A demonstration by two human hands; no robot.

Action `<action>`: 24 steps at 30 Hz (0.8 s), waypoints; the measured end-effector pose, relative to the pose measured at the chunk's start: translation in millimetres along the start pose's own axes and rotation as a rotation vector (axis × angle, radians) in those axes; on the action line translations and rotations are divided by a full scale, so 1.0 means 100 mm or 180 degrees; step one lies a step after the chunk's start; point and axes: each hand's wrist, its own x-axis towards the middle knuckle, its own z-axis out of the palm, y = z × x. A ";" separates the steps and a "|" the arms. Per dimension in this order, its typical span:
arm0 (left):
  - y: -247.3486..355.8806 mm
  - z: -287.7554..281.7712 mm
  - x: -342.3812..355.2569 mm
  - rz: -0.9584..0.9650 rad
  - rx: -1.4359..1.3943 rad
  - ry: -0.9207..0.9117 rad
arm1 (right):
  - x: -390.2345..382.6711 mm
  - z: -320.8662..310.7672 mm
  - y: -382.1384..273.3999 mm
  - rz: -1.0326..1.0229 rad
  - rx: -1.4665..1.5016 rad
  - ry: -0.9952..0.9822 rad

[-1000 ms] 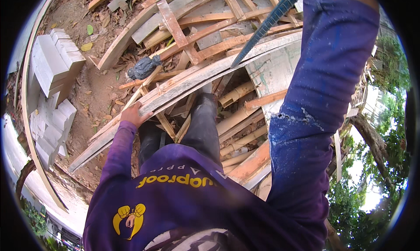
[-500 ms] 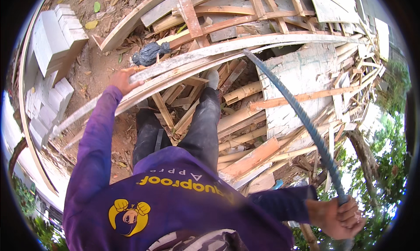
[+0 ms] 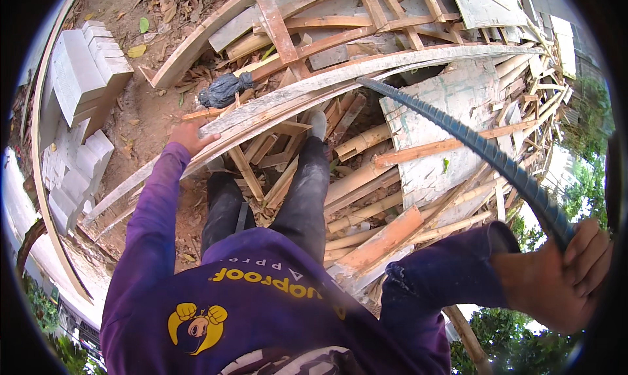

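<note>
Right hand (image 3: 579, 277), fisted round ribbed bar (image 3: 458, 129), shifted further right; bar tip still at long boards (image 3: 288, 97), so contact seems kept. Left hand (image 3: 190, 138) clasps 1 of them.

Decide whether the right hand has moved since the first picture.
Yes: in the view, the right hand went from above the broad white board to below it.
</note>
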 end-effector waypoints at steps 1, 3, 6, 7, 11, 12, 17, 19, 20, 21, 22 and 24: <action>-0.01 -0.07 0.05 0.0050 -0.0099 -0.0010 | -0.20 -0.17 -0.08 0.0058 0.0234 -0.0015; -0.10 -0.10 0.14 0.0260 -0.0270 0.0184 | -0.59 -0.53 -0.23 0.0191 0.0722 -0.0016; -0.40 -0.14 0.33 0.0297 -0.0408 0.0024 | -1.41 -1.29 -0.27 0.0350 -0.0028 0.1394; -0.33 -0.09 0.26 0.0237 -0.0305 -0.0014 | -1.52 -1.30 -0.30 0.0400 0.0267 0.1538; 0.05 0.13 -0.12 0.0083 0.0119 -0.0068 | -0.95 -0.96 -0.50 0.0226 0.0431 0.0889; 0.06 0.21 -0.16 0.0090 0.0028 -0.0018 | -0.78 -0.83 -0.52 0.0258 0.0242 0.0837; 0.24 0.13 -0.29 -0.0127 0.0198 -0.0138 | -0.14 -0.34 -0.78 0.0093 0.0858 -0.0490; 0.18 0.23 -0.35 -0.0124 0.0101 -0.0021 | 0.07 -0.43 -0.99 0.0025 0.0373 -0.0389; 0.17 0.23 -0.36 -0.0112 0.0055 -0.0018 | 0.15 -0.47 -1.00 0.0068 0.0285 -0.0293; 0.19 0.22 -0.34 -0.0074 0.0027 -0.0007 | 0.19 -0.55 -1.04 0.0109 0.0162 -0.0174; 0.19 0.23 -0.33 -0.0052 0.0043 -0.0020 | 0.27 -0.55 -0.95 0.0120 0.0085 -0.0211; 0.23 0.27 -0.29 0.0017 0.0090 -0.0066 | 0.43 -0.61 -0.77 0.0208 0.0100 -0.0325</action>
